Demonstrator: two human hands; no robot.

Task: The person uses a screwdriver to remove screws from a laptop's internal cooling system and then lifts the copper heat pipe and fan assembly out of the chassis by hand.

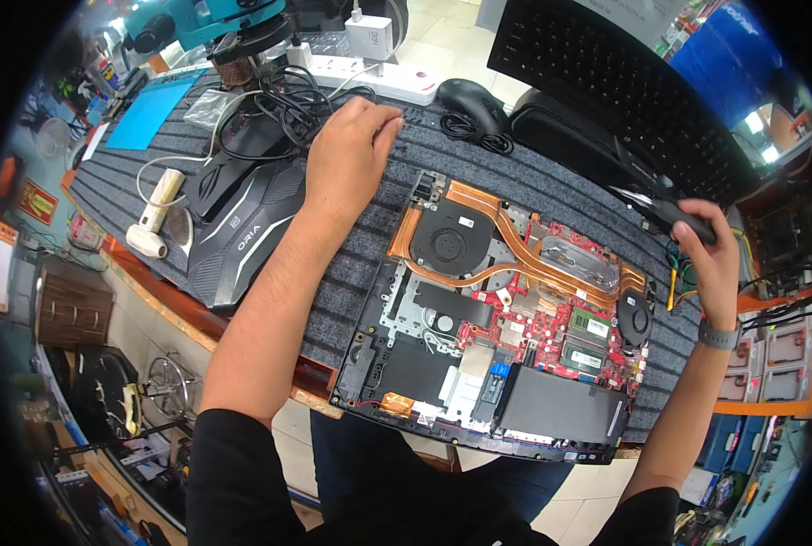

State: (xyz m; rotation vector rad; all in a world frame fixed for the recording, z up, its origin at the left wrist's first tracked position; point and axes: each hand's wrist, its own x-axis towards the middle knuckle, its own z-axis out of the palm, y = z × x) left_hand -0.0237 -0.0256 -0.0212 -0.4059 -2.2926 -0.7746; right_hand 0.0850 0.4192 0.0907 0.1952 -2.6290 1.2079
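An opened laptop base (479, 318) lies in front of me, its red circuit board, copper heat pipes, two fans, green memory sticks and black battery exposed. My left hand (349, 150) is beyond its left corner, near a heap of black cables (283, 114). The fingers are pinched together; whatever they hold, if anything, is hidden. On the right, past the laptop's far right corner, my right hand (711, 250) is closed around a black-handled tool (665, 214) with a pointed silver tip. That tip points left, above the mat, and its exact kind cannot be made out.
The ribbed grey mat (360, 291) carries a black patterned box (251, 227), a cream-coloured heat-gun-like tool (156, 214) and a black mouse (474, 105). Behind stand a white power strip (406, 82), a teal microscope (183, 23) and a black keyboard (624, 82).
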